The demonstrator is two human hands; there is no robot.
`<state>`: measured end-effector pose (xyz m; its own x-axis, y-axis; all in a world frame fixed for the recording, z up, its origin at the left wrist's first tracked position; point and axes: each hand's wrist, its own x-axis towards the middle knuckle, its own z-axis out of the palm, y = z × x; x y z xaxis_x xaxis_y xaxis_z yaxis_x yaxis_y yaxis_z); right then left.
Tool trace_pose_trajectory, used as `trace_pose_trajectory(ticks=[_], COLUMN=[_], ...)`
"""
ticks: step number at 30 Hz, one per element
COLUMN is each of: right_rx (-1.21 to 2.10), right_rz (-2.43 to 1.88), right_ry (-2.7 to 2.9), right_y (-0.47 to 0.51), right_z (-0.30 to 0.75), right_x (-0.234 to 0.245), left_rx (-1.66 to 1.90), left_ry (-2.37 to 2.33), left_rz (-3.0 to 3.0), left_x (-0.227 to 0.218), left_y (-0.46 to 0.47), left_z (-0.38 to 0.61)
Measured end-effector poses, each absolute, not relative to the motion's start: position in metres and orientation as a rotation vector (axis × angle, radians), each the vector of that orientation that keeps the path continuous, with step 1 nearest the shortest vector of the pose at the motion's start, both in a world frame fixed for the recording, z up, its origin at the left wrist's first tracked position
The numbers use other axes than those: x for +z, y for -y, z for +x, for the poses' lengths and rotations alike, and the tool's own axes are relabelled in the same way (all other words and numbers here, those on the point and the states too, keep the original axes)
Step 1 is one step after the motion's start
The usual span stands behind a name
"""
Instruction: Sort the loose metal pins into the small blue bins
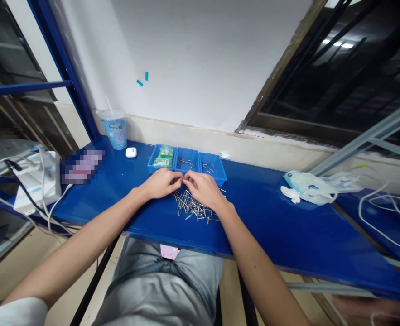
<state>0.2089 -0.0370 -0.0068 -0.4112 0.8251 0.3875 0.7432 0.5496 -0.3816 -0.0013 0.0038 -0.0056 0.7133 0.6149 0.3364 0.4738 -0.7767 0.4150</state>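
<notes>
My left hand and my right hand meet at the fingertips just in front of the blue bins. Both are closed in a pinch; whatever is between the fingers is too small to make out. Beneath and beside my right hand lies a loose pile of blind rivets, thin silvery pins, on the blue table. Three joined blue bins stand behind my hands. The left bin holds green-and-clear packets. A few rivets lie in the middle bin and in the right bin.
At the back left stand a blue patterned cup with a straw and a white earbud case. A white power strip with cables is at the left edge. Toward the right lies a tissue pack beside a crumpled tissue.
</notes>
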Motion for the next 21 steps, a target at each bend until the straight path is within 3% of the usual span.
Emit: trace_pose_trajectory(ticks=[21], right_rx=[0.201], right_rz=[-1.262], right_ry=[2.255], right_y=[0.0380], right_z=[0.2086], right_x=[-0.0053], left_rx=[0.653], left_ry=[-0.858], left_rz=[2.628], left_x=[-0.0043], left_y=[-0.0032], left_z=[-0.0010])
